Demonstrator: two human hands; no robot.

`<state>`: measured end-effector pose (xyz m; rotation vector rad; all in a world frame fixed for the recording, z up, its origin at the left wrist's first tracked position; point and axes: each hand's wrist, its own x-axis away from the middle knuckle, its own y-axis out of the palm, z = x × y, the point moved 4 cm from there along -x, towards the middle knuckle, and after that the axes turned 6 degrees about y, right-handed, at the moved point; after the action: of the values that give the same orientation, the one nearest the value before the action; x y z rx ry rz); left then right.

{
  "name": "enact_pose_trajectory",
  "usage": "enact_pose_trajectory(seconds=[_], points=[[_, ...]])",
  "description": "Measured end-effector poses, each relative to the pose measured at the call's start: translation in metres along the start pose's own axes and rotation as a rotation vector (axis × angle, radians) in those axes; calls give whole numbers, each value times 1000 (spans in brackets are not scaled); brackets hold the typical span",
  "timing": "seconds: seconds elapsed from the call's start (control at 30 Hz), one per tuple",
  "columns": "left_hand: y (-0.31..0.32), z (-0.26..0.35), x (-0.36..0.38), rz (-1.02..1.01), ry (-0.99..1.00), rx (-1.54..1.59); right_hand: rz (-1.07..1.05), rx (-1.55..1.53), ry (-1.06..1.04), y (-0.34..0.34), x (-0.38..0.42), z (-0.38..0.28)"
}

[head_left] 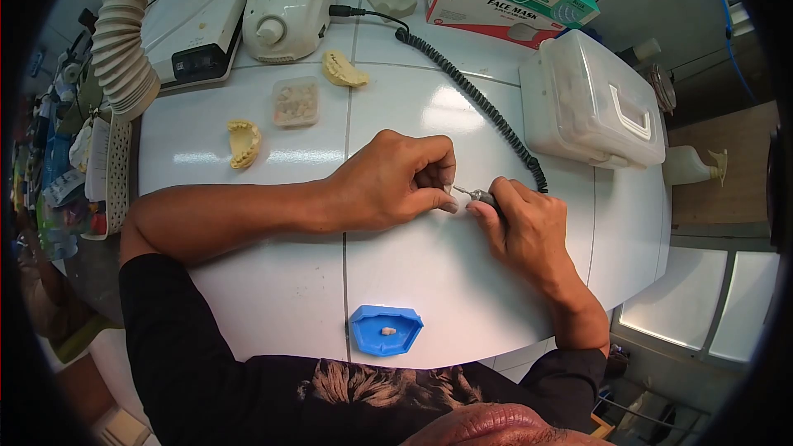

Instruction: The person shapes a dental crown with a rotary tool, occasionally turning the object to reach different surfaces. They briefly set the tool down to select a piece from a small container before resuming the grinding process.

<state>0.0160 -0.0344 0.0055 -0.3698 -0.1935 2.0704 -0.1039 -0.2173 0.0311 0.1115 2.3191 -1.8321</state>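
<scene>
Over the middle of the white tiled table, my left hand (405,175) pinches a small pale piece (448,189) between thumb and fingertips. My right hand (529,219) is wrapped round a dark rotary handpiece (486,198), whose thin metal tip points left at the piece. Whether the tip touches it is too small to tell. A coiled black cord (483,103) runs from the white control unit (289,12) down to near my right hand. Close to the table's front edge, a blue tray (361,333) holds a small tooth-like piece (387,331).
Two yellowish dental casts (244,144) (343,70) lie around a small clear box (296,102) at the back left. A ribbed hose (124,41) hangs at the left. Face-mask boxes (504,0) and a white lidded case (586,103) stand at the back right.
</scene>
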Motion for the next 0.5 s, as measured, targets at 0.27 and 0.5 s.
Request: enact_pose_trajectory(seconds=[0.27, 0.5], points=[[0, 0, -1, 1, 65, -42, -1, 15, -29, 1, 0, -1], [1, -1, 0, -7, 18, -23, 2, 24, -24, 2, 0, 0]])
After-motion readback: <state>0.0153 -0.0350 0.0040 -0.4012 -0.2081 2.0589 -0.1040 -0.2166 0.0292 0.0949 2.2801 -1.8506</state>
